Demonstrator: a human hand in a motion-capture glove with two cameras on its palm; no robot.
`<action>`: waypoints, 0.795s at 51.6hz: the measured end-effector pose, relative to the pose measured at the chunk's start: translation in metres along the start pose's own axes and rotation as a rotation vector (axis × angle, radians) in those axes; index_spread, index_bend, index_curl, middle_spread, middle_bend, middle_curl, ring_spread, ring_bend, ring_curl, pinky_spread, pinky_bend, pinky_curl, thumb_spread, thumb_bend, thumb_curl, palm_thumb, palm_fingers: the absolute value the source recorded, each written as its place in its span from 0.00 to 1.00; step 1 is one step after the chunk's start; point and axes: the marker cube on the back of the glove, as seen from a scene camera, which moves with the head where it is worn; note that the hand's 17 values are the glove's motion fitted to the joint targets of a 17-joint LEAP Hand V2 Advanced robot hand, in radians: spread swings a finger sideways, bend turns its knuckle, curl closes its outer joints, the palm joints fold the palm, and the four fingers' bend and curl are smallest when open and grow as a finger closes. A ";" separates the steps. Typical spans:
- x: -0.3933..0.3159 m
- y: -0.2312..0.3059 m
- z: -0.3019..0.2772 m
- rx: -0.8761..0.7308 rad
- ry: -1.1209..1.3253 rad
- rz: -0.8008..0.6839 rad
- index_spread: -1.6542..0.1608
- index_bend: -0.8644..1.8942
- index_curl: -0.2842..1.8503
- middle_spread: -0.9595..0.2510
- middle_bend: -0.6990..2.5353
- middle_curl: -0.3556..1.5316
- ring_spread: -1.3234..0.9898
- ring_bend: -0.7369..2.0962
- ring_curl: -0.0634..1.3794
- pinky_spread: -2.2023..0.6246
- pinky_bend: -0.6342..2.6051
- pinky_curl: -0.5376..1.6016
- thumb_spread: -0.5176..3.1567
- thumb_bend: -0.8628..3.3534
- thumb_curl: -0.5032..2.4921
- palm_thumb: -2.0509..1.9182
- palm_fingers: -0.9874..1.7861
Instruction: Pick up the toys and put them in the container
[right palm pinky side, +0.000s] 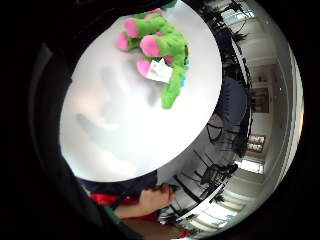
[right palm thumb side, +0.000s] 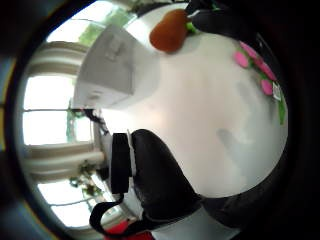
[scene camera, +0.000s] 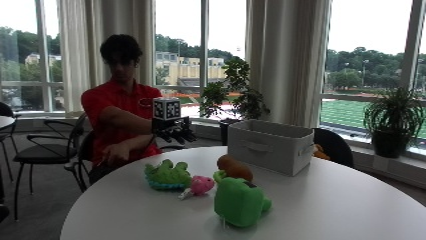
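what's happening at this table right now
A person seated at a round white table holds the gloved right hand out above it, fingers spread, gripping nothing. Four plush toys lie on the table: a green spiky one, a small pink one, a brown one and a bigger green one. The grey fabric container stands behind them. No toy shows inside it.

Bare table (scene camera: 346, 200) beside clustered toys (scene camera: 200, 186)
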 end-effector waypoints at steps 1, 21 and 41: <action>0.000 0.001 0.000 0.001 -0.002 0.002 0.82 0.39 0.15 0.72 0.27 0.20 0.53 0.34 0.06 0.78 0.30 0.28 0.25 0.18 0.17 0.48 0.43; 0.002 0.005 -0.006 0.022 -0.044 -0.011 0.70 0.40 0.22 0.62 0.27 0.26 0.47 0.36 0.13 0.78 0.32 0.34 0.41 0.18 0.19 0.48 0.40; 0.043 -0.035 -0.029 0.028 -0.012 0.034 0.68 0.38 0.26 0.62 0.28 0.30 0.46 0.35 0.16 0.79 0.36 0.38 0.42 0.19 0.21 0.49 0.42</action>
